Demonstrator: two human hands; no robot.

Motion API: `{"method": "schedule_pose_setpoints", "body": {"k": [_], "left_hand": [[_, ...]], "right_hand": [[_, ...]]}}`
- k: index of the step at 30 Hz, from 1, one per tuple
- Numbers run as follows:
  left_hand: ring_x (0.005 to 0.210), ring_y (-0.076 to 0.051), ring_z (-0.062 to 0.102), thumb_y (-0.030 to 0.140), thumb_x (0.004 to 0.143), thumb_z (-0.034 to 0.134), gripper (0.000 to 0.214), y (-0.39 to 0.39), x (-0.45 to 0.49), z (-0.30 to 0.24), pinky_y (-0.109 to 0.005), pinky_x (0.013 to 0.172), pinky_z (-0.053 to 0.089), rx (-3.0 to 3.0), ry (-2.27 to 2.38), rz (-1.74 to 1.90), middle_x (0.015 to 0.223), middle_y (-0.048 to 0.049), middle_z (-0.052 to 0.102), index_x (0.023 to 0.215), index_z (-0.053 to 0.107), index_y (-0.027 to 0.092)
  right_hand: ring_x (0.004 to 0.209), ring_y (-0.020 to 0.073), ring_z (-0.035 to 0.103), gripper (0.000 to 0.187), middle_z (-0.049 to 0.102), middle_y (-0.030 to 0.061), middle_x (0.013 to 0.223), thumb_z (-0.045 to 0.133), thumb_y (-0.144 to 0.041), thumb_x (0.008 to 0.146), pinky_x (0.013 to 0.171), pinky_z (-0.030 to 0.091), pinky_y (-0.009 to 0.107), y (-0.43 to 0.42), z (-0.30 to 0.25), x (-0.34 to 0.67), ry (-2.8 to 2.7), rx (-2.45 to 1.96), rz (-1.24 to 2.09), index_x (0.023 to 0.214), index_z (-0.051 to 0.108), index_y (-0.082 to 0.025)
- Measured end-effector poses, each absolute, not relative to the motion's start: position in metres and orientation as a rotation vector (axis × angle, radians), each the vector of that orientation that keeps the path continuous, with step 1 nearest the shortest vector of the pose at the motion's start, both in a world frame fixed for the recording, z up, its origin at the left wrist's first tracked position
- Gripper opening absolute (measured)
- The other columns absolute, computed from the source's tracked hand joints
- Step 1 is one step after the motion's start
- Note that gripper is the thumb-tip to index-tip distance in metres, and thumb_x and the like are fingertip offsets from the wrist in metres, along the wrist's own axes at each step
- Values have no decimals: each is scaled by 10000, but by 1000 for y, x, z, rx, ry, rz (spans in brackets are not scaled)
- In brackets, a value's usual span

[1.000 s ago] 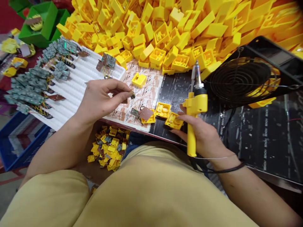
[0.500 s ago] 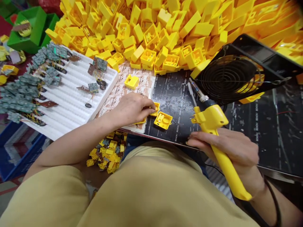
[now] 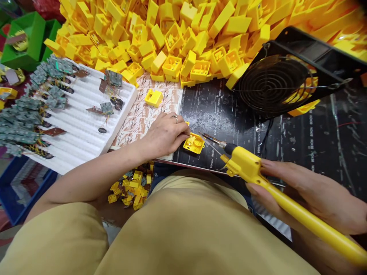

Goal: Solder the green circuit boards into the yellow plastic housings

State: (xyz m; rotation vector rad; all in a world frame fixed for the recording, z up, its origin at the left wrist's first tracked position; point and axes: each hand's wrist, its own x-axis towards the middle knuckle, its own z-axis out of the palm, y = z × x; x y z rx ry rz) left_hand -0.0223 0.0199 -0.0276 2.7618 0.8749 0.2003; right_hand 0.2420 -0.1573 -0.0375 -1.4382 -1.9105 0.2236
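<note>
Along the far side of the bench, a heap of yellow plastic housings [image 3: 160, 38] rises behind a black bench mat [image 3: 218, 110]. Far right stands a black fan with a wire guard [image 3: 272, 86]; left lies a white foam tray [image 3: 83, 122] carrying circuit boards [image 3: 114, 78]. Near centre, the left hand [image 3: 164, 135] has its fingers pressed together and curled, their tips just beside a single yellow housing [image 3: 194, 143] on the mat; any pinch cannot be determined. The right hand [image 3: 312, 194] wraps a yellow soldering iron [image 3: 252, 166], its tip just beside that housing.
</note>
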Motion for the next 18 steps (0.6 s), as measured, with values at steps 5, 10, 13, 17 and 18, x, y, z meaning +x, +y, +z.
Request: {"method": "schedule_pose_setpoints", "body": {"k": [5, 10, 13, 17, 18], "left_hand": [[899, -204, 642, 231, 973, 555, 191, 19, -29, -38, -354, 854, 500, 2723, 814, 488, 903, -61, 731, 903, 720, 165], [913, -225, 637, 260, 999, 527, 248, 18, -29, -41, -386, 869, 500, 2864, 771, 394, 942, -83, 741, 904, 733, 160], [904, -227, 638, 263, 1005, 515, 265, 18, -29, -41, -390, 862, 502, 2899, 759, 361, 948, -88, 742, 911, 740, 159], [880, -217, 633, 251, 999, 531, 247, 18, -29, -42, -375, 846, 512, 2920, 732, 414, 923, -80, 738, 905, 738, 154], [876, -213, 631, 245, 998, 534, 243, 18, -29, -42, -369, 845, 516, 2924, 732, 425, 919, -78, 737, 901, 736, 152]], "right_hand": [[848, 165, 727, 290, 744, 33, 982, 612, -273, 995, 797, 619, 245, -161, -46, 231, -1953, -1363, 221, 1280, 570, -237], [796, 180, 735, 368, 749, 31, 966, 646, -253, 975, 735, 644, 278, -157, -49, 231, -1993, -1330, 129, 1329, 545, -235], [784, 177, 736, 377, 750, 29, 929, 642, -253, 987, 698, 639, 263, -149, -41, 225, -2007, -1269, 128, 1347, 532, -227], [699, 150, 723, 231, 741, 12, 838, 661, -258, 984, 671, 624, 212, -139, -33, 221, -2027, -1166, 80, 1194, 588, -196], [691, 148, 721, 151, 736, 9, 822, 656, -264, 986, 670, 624, 206, -138, -32, 220, -2031, -1173, 84, 1114, 606, -201]]}}
